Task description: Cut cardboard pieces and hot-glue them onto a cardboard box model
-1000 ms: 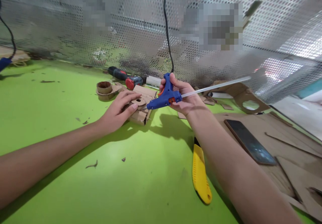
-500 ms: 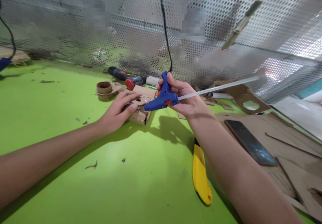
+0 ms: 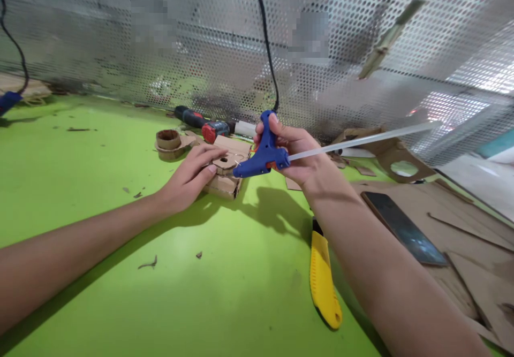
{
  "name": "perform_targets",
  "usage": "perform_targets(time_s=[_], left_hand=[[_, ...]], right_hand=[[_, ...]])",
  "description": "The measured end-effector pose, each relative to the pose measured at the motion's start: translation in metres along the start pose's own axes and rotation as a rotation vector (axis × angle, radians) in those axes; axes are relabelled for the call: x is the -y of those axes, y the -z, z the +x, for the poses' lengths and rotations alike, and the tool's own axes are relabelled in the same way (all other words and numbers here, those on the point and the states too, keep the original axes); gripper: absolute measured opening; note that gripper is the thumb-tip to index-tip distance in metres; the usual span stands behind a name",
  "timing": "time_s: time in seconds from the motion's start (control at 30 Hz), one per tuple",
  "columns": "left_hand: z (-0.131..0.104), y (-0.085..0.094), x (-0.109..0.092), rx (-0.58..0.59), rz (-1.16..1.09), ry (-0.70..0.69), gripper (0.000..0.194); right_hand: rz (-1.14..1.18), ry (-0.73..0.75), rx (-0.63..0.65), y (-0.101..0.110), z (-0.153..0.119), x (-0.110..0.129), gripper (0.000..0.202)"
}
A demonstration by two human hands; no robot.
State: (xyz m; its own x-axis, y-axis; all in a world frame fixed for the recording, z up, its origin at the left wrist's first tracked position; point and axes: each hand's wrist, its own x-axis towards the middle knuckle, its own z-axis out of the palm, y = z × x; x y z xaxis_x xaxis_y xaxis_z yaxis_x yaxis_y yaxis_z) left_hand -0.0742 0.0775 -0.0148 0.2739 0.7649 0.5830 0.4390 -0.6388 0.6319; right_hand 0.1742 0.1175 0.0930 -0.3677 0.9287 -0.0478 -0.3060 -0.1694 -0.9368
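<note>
My right hand (image 3: 295,148) is wrapped round the handle of a blue hot glue gun (image 3: 257,161). A long translucent glue stick (image 3: 361,141) juts out of its back end, to the right. The nozzle points left and meets the edge of a small cardboard piece with a hole (image 3: 225,163); whether it touches is hard to tell. This piece lies on a small cardboard box (image 3: 225,185). With fingers on top and thumb at the near edge, my left hand (image 3: 190,177) holds the cardboard piece down.
A cardboard ring (image 3: 167,142) and a cordless drill (image 3: 201,123) sit behind the box. A yellow utility knife (image 3: 324,282) lies near my right forearm. To the right, a phone (image 3: 403,228) rests on cardboard sheets. The glue gun's black cord (image 3: 268,41) hangs before a perforated metal panel (image 3: 212,20).
The whole view has shifted slightly, so things appear a little farther right. Both hands keep their holds, and the glue gun stays beside the cardboard piece.
</note>
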Motion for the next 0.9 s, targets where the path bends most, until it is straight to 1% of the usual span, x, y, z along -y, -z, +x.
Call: perform_targets(time_s=[0.13,0.43,0.57,0.9], left_hand=[[0.000,0.000,-0.001,0.001,0.015,0.002,0.043],[0.000,0.000,-0.002,0.002,0.014,-0.006,0.041],[0.000,0.001,-0.002,0.010,0.012,-0.005,0.040],[0.000,0.001,-0.002,0.007,0.018,-0.006,0.041]], right_hand=[[-0.002,0.006,-0.001,0.001,0.001,0.001,0.038],[-0.018,0.003,-0.016,0.014,0.006,0.004,0.027],[-0.038,-0.008,-0.024,0.019,0.008,0.004,0.029],[-0.015,0.035,-0.028,0.019,0.008,0.003,0.031]])
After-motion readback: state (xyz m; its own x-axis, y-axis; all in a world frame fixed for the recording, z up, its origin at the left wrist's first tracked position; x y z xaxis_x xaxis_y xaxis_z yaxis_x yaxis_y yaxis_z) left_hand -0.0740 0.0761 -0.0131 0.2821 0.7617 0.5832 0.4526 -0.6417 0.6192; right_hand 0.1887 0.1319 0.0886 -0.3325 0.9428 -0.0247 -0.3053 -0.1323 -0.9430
